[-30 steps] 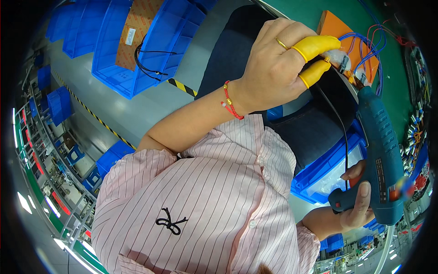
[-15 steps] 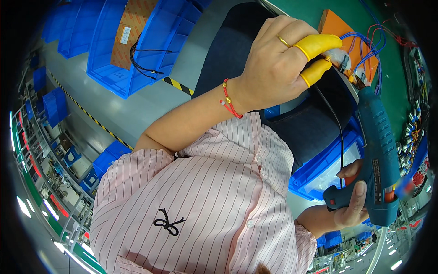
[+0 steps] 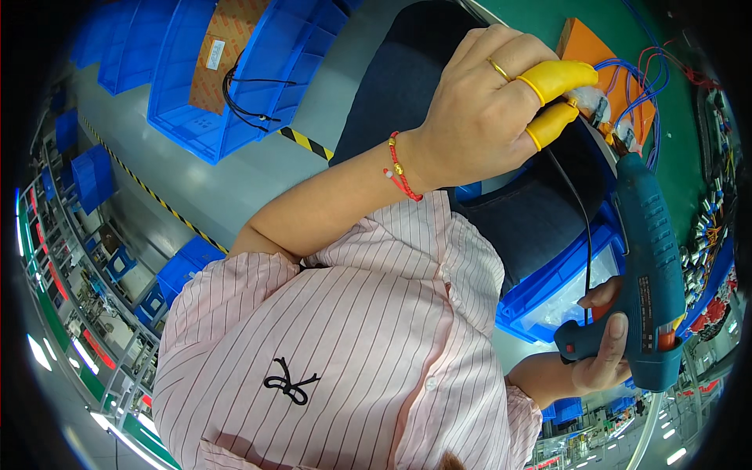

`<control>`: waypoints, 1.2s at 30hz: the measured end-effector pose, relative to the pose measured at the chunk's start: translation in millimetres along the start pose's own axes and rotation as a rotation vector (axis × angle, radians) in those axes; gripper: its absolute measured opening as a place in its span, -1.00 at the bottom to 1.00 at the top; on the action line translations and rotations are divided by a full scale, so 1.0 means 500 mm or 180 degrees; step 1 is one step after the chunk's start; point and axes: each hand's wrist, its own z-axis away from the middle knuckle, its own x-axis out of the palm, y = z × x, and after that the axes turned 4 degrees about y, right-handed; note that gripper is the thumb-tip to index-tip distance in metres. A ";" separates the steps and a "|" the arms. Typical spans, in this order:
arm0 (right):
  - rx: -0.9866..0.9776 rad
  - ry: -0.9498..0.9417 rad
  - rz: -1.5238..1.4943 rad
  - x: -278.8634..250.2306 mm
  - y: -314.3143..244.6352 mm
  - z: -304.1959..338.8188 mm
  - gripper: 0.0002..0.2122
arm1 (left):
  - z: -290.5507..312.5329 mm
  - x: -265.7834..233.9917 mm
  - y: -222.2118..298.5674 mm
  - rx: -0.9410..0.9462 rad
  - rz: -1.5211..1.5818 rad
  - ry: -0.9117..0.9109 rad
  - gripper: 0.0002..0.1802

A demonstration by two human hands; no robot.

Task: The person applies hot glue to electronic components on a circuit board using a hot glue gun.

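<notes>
My left hand (image 3: 482, 110) wears yellow finger cots on its thumb and index finger. These two pinch together near a whitish, translucent lump (image 3: 589, 104); what they hold is too small to make out. Beside them, at the edge of the green mat (image 3: 540, 19), sits an orange block (image 3: 589, 45) with blue wires (image 3: 656, 84) over it. In my right hand (image 3: 607, 356) is a teal hot glue gun (image 3: 652, 251), gripped by its handle. Its nozzle points away from me, close to the lump and the block's near corner.
Dark fabric (image 3: 407, 86) lies beyond my left forearm. Blue bins (image 3: 188, 117) stand at the far left, one holding a brown board and black cables (image 3: 235, 98). Another blue bin (image 3: 564, 294) with clear bags is below the glue gun's cord. Many connectors (image 3: 705, 227) lie at the right.
My left hand has shifted slightly right, still pinching. The glue gun has moved down a little in my right hand's grip. A blurred red and blue shape beside the gun's rear is gone.
</notes>
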 end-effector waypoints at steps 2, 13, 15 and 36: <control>0.0053 0.0231 -0.0041 0.013 -0.004 0.001 -0.56 | 0.000 0.002 0.001 -0.0026 -0.0002 -0.0021 -0.54; 0.0144 0.0459 -0.0181 0.012 -0.004 -0.003 -0.50 | 0.001 0.016 0.000 0.0086 0.0004 0.0372 -0.74; 0.0124 0.0447 -0.0155 0.009 0.000 -0.001 -0.50 | 0.002 0.018 -0.001 0.0110 -0.0005 0.0370 -0.74; -0.0317 0.0012 0.0414 0.032 0.006 0.016 -0.65 | -0.038 -0.018 0.032 -0.0127 0.0146 0.0163 -0.69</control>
